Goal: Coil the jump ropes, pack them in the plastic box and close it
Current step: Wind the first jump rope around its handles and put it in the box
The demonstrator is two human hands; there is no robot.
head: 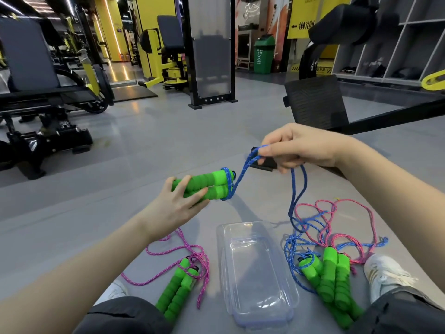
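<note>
My left hand [178,204] grips a pair of green foam handles [207,186] held side by side above the floor. A blue rope [237,178] is looped round their far end. My right hand [296,147] pinches that blue rope higher up; the rest of it hangs down [298,189] to the floor at the right. An open clear plastic box [257,268] lies on the floor between my legs. Left of it lies a pink-rope jump rope with green handles [178,292]. Right of it lie more green handles [330,283] amid tangled blue and pink rope [332,227].
I sit on a grey gym floor. My knees [125,317] and white shoes [382,273] flank the box. A small black object [265,162] sits on the floor behind my right hand. Black and yellow gym machines [48,92] stand at the left and back, a black footplate [315,102] at the right.
</note>
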